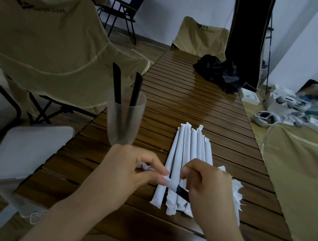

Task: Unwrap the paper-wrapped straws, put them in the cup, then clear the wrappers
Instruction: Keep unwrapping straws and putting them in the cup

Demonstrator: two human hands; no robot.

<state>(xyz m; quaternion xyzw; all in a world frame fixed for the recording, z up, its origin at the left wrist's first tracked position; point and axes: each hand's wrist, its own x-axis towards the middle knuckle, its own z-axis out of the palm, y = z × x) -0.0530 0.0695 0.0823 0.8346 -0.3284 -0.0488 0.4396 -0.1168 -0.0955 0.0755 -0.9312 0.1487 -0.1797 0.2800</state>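
Both hands pinch one straw (pixel 182 192) above the table's near edge: left hand (pixel 127 168) strips the crumpled wrapper (pixel 168 182), right hand (pixel 206 185) grips the bared black end. Light and stiff, its paper probably tears easily. Wrists angle inward over the wrapped straws (pixel 187 156); the cup (pixel 124 115) stands at the left edge.

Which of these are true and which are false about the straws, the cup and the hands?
1. Two black straws stand in the cup. True.
2. The cup lies tipped over. False: it stands upright on the wooden table.
3. The left hand pinches white paper wrapper. True.
4. The right hand holds nothing. False: it grips a black straw coming out of the wrapper.
5. All straws are unwrapped. False: a bunch of wrapped straws lies on the table.
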